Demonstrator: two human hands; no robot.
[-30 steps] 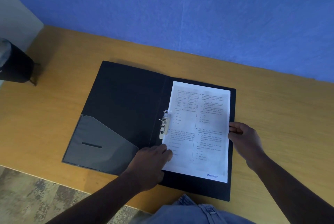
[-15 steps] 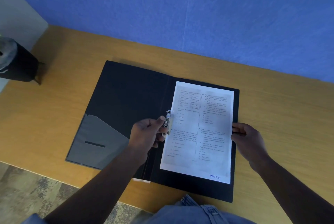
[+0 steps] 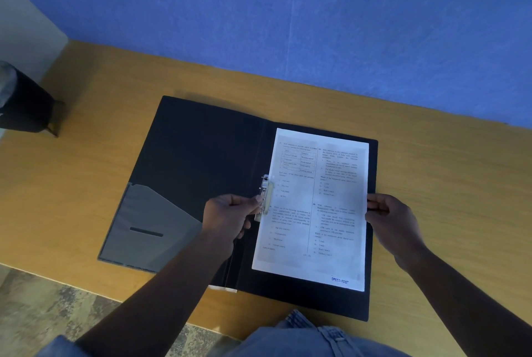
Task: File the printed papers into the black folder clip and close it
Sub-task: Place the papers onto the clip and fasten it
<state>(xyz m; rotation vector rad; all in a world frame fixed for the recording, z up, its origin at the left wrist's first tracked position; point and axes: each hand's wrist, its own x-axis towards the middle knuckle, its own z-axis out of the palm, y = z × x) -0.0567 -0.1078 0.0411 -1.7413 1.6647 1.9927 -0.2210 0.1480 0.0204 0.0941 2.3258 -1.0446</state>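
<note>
Head view: we note left hand pinching the metal clip, right hand at 3 o'clock gripping the printed papers, both unchanged since 0.5 s ago.

Bare forearms, blue denim jeans at the lap

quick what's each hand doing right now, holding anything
Left hand: fingers closed on the metal clip at the folder's spine.
Right hand: pinching the right edge of the printed papers.
</note>
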